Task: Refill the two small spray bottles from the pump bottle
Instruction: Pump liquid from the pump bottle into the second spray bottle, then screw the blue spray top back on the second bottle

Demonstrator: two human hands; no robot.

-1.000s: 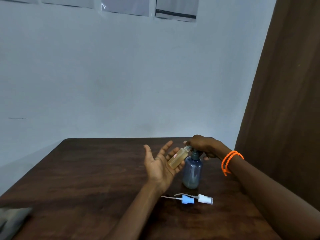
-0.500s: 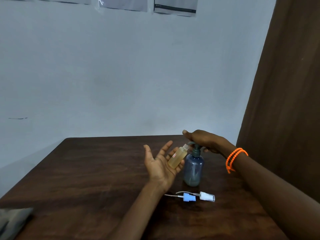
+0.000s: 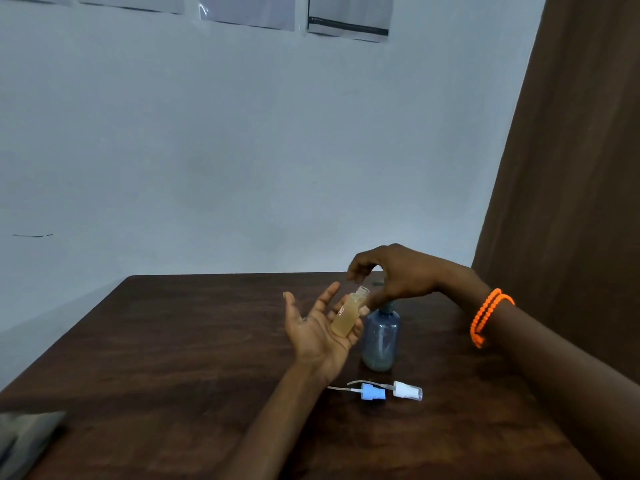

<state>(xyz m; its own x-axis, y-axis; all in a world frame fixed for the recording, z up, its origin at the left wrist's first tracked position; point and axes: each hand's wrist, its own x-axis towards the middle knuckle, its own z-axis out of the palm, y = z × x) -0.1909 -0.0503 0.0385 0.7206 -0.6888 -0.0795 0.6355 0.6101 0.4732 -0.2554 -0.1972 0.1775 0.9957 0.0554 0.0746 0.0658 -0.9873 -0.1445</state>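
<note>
Left hand (image 3: 318, 327) cradling uncapped spray bottle (image 3: 348, 315), lower fingers curling round it, neck tilting toward pump bottle (image 3: 381, 341) standing on worktop (image 3: 173, 341). Amber liquid nearly reaching shoulder; first fill judged almost done. Right hand (image 3: 398, 275) hovering over pump, fingers loosely bent, gripping nothing. Blue head (image 3: 373, 392), white head (image 3: 408, 390) lying loose. Second bottle not in view; recapping pending.

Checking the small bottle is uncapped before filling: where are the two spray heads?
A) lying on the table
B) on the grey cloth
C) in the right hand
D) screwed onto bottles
A: the blue spray head and white spray head lie on the table by the pump bottle; the small bottle in the left hand is open-necked.
</note>
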